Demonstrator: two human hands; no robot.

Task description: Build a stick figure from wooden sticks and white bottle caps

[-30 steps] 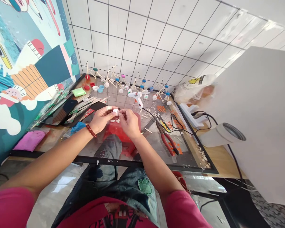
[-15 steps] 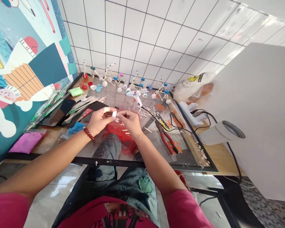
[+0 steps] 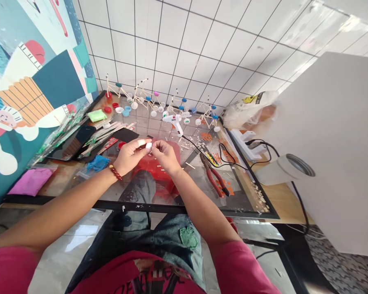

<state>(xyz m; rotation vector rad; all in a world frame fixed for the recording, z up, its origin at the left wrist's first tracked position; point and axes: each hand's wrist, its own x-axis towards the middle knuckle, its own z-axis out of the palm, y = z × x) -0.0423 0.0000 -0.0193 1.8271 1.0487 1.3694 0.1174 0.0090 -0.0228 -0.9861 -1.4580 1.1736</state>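
A small white piece (image 3: 149,145), perhaps soft clay, is pinched between the thumb and fingers of my left hand (image 3: 129,156). My right hand (image 3: 166,157) is closed too, its thumb and index fingertips pressed together against the right side of that piece. Both hands hover over the glass tabletop (image 3: 184,196), above a red stool (image 3: 162,173) seen through it. Just beyond them lies a white glue gun (image 3: 175,121). Along the back stand several stick figures (image 3: 141,96) with wheels made of coloured bottle caps.
Pliers with red handles (image 3: 213,179) lie right of my hands. A phone (image 3: 72,143), sticks (image 3: 110,134), blue clay (image 3: 98,163), a pink packet (image 3: 30,181) and a green packet (image 3: 96,116) are on the left. A power strip (image 3: 248,145) and a black cable (image 3: 198,147) lie rightward.
The white piece has turned between my fingers and now looks rounder than its earlier squarish outline. My right fingertips have shifted slightly; both hands stay in nearly the same place.
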